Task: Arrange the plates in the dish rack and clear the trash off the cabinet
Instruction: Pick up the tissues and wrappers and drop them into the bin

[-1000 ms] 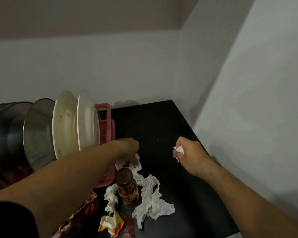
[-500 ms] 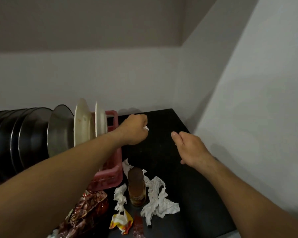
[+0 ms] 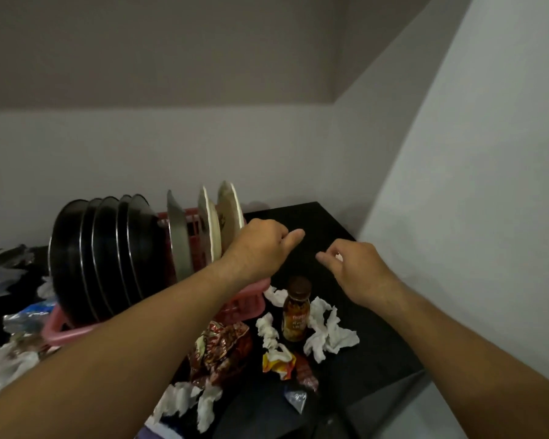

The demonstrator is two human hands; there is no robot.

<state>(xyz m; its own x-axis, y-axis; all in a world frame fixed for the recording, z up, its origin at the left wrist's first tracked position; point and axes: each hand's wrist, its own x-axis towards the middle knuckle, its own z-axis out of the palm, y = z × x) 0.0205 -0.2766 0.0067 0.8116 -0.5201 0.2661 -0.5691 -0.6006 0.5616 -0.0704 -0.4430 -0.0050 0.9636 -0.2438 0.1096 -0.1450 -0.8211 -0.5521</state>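
Hovering beside the pink plastic dish rack [image 3: 246,304] of upright plates [image 3: 231,209], the left hand [image 3: 260,245] is curled, contents unseen, the right hand [image 3: 355,267] pinches a white tissue scrap [image 3: 339,256]; careless sweeping could topple the rack-side brown capped bottle [image 3: 295,312].

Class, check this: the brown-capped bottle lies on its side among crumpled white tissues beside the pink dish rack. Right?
No. The head view shows the bottle standing upright among the crumpled white tissues beside the pink dish rack.
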